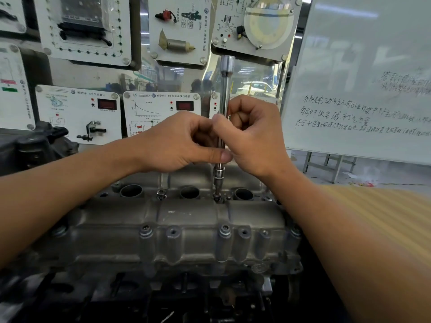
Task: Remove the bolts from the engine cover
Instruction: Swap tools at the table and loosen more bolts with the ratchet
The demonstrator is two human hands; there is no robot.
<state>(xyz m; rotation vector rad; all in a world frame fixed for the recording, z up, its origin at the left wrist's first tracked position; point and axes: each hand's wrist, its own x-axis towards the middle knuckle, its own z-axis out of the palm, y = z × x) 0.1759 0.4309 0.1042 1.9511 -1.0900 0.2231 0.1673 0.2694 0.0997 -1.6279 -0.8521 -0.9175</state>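
Note:
A grey cast-metal engine cover (186, 220) fills the lower middle of the head view. A long chrome extension bar (225, 89) stands upright, its socket (219, 180) seated on a bolt (218, 197) in the cover's centre row. My left hand (184, 141) pinches the bar from the left with thumb and fingers. My right hand (254, 134) grips the same bar from the right. A raised bolt (161, 194) stands in the centre row to the left. Two hex-socket bolts (146, 229) (225, 229) sit in the front bosses.
Three open round wells (190, 191) line the cover's centre. Display panels (161, 108) with sensors and wiring hang on the wall behind. A whiteboard (363, 89) with handwriting stands at the right. A dark engine part (39, 145) sits at the far left.

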